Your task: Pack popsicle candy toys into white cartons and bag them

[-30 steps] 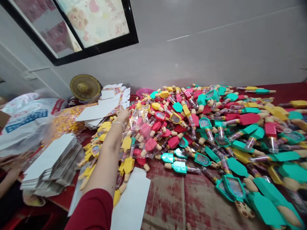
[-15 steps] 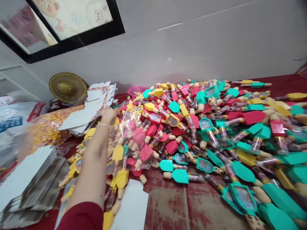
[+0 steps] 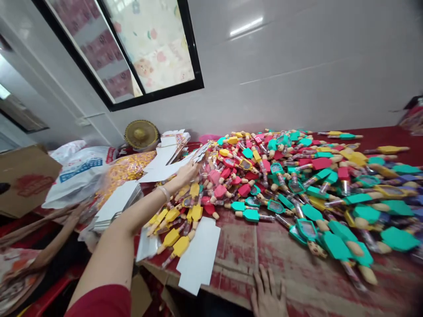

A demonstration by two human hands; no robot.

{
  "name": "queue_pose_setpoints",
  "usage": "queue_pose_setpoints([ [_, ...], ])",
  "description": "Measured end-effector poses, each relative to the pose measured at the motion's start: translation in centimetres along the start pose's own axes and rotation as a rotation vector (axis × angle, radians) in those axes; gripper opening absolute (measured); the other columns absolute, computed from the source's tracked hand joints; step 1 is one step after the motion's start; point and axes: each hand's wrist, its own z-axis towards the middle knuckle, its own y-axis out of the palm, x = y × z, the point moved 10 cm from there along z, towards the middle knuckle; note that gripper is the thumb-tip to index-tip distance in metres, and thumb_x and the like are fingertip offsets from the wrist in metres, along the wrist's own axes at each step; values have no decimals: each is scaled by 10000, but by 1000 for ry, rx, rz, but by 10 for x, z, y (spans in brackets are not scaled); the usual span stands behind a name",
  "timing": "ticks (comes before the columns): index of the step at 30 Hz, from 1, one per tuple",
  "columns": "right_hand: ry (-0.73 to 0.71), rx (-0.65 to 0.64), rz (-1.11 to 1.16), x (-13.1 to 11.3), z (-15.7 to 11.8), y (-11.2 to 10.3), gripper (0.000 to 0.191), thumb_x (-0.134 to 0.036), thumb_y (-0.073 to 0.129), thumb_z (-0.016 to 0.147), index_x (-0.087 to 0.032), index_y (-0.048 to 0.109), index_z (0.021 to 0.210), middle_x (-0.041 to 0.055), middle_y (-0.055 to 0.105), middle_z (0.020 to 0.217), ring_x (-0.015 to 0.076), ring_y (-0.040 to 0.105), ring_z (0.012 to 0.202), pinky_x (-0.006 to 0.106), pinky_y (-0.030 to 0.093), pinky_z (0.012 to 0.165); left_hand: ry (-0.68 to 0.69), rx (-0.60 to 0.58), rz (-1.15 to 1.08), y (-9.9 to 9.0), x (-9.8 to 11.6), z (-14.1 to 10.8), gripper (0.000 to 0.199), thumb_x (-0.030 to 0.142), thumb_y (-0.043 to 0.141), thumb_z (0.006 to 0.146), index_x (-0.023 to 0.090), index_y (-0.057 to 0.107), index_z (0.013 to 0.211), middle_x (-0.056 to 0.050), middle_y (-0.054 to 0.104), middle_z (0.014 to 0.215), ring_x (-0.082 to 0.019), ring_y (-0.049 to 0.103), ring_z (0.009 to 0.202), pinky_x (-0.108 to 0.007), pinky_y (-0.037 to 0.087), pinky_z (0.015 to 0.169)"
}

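My left hand (image 3: 183,174) reaches over a clear plastic wrap (image 3: 201,155) at the near edge of a big heap of popsicle-shaped candy-tube toys (image 3: 280,176) in teal, red and yellow. Its fingers seem closed on the wrap, beside white card box blanks (image 3: 165,165). Yellow toys (image 3: 180,245) lie just below my forearm, partly on a white card blank (image 3: 198,254). My right hand (image 3: 268,294) rests at the table's front edge with its fingers spread, touching no toy.
A stack of flat card blanks (image 3: 115,206) lies left of my arm, near a bag of yellow pieces (image 3: 127,169). A co-worker's arm (image 3: 56,248) shows at the left. Behind stand a straw hat (image 3: 142,135) and a pink basin (image 3: 208,138). Toys cover most of the red tabletop (image 3: 390,136).
The view has swung and widened, showing more table and wall. My left hand has moved right along the heap's edge, and my right hand has come into view at the bottom.
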Motion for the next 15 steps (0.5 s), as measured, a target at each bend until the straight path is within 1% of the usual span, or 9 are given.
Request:
queue_pose_setpoints([
  [1,-30,-5,-28,1,-1,5,482,-319,452,925,-262,726,1318,118,583,1508,391,504,1418,735,219,1188,-14,2,2,-7,0,-5,359,158,421,980,152,653,1253,-178,675,1298,-298,694,1145,-376,555,935],
  [3,-62,-13,-59,6,-3,13,514,-313,423,922,-233,706,1344,131,556,1531,390,479,1441,743,202,1186,-35,21,8,-24,-3,-11,347,136,441,958,111,668,1219,-211,697,1232,-328,702,1136,-410,557,946],
  [5,-51,-22,-19,12,-3,16,502,-316,424,923,-239,707,1330,126,555,1534,374,462,1458,723,210,1197,-33,76,-3,-45,-1,-16,391,108,447,938,108,648,1274,-222,687,1275,-332,702,1153,-425,560,965],
  [7,-7,-45,104,17,3,14,466,-375,442,925,-245,729,1268,126,597,1490,364,473,1451,695,229,1209,16,170,-46,-69,13,-23,464,75,451,915,122,619,1345,-220,654,1364,-327,693,1190,-434,558,1006],
  [9,82,-103,352,18,18,3,499,-524,481,907,-224,736,1214,156,660,1400,367,529,1401,650,309,1195,77,252,-90,-88,41,-41,492,60,448,910,130,618,1366,-213,614,1439,-317,659,1264,-437,523,1091],
  [10,141,-137,526,17,29,-6,570,-616,504,882,-208,727,1212,176,676,1366,370,565,1364,622,373,1165,122,277,-101,-93,63,-56,481,66,439,922,138,629,1358,-200,605,1459,-304,634,1306,-428,493,1138],
  [12,257,-187,950,7,54,-34,771,-782,536,811,-179,683,1268,215,666,1363,366,631,1279,555,503,1055,260,303,-92,-92,123,-103,446,104,419,963,179,646,1339,-149,610,1473,-255,586,1373,-391,435,1204],
  [14,295,-186,1388,-10,81,-77,876,-871,464,814,-209,621,1365,195,617,1445,342,650,1255,530,558,970,651,438,-39,-90,213,-183,413,146,439,976,150,636,1338,-170,634,1441,-295,594,1365,-475,462,1179],
  [15,297,-154,1566,-15,93,-101,891,-894,398,834,-221,617,1375,179,626,1438,332,657,1244,525,564,957,807,493,-23,-85,252,-227,391,160,459,970,144,644,1314,-198,623,1446,-315,616,1336,-488,495,1138],
])
